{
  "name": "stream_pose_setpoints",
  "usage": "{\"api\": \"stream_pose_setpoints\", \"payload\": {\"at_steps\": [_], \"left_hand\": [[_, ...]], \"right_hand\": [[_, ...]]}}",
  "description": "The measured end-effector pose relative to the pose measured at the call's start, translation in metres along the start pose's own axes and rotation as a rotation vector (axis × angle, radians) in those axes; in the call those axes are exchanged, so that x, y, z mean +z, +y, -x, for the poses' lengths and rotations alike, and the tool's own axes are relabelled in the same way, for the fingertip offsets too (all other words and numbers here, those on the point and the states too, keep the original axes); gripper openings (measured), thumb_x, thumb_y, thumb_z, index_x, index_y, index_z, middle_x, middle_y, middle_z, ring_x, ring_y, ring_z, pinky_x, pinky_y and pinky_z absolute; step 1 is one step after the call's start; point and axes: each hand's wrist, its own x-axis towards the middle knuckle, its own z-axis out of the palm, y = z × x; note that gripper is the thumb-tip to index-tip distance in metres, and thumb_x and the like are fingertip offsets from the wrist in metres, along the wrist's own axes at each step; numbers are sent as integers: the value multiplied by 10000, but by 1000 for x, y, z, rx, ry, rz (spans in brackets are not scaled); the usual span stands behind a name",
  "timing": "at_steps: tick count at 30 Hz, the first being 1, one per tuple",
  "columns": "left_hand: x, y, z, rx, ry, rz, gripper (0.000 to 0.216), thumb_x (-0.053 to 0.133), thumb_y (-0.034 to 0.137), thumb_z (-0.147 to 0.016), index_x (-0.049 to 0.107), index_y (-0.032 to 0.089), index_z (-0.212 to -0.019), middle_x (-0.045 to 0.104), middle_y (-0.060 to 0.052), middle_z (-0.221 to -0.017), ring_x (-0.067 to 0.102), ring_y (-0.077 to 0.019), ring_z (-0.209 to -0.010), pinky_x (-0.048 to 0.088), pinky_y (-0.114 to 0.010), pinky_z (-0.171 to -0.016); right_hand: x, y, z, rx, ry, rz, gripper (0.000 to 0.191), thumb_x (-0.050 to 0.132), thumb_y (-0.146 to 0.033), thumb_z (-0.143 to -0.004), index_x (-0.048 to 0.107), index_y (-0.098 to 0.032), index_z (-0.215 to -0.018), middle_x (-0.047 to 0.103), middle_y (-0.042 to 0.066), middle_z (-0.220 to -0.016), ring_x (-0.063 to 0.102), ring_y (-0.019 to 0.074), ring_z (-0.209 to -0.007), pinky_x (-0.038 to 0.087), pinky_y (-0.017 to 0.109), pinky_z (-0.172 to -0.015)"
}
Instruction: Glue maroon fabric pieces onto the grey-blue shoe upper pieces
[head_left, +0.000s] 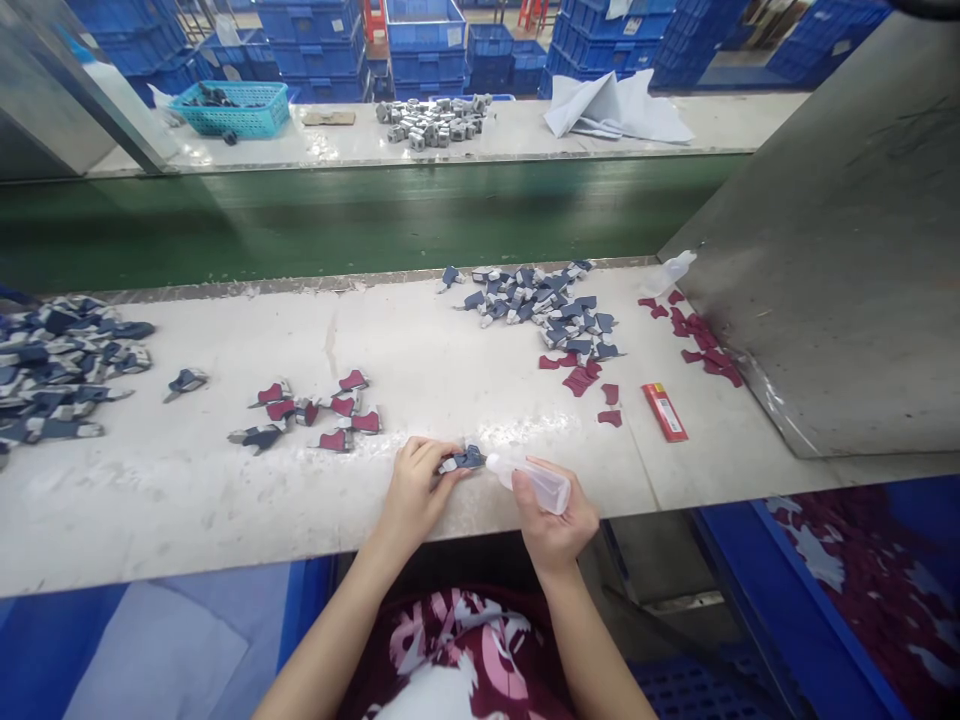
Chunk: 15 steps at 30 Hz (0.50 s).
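Observation:
My left hand [416, 485] pinches a small blue-grey piece [463, 460] against the white worktable [187, 480] near its front edge. My right hand [553, 520] is wrapped round a small clear squeeze bottle [529, 481], whose white tip touches the piece's right end. Just left of my hands lies a loose group of blue pieces with dark red patches [315, 412].
A pile of blue-grey pieces [541, 308] lies further back, dark red patches [701, 338] to its right, a red lighter-like object [664, 411] beside them. Another blue pile [60, 365] fills the left. A green conveyor [337, 215] runs behind; a grey metal panel [840, 250] leans at right.

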Motion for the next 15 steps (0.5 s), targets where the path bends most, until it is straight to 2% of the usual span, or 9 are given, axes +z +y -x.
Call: {"api": "stream_pose_setpoints", "payload": {"at_steps": [15], "left_hand": [[3,-6,2,57,21,-54,114,676,220,-916,671,200,-1028,751,-52,-953,618,-238,-916,502,-402,-846]], "right_hand": [[1,4,6,47,64,31,195,719,-368,-867,696,-175,-855,744,37,-699,698,167,-536,544,229,-504]]}}
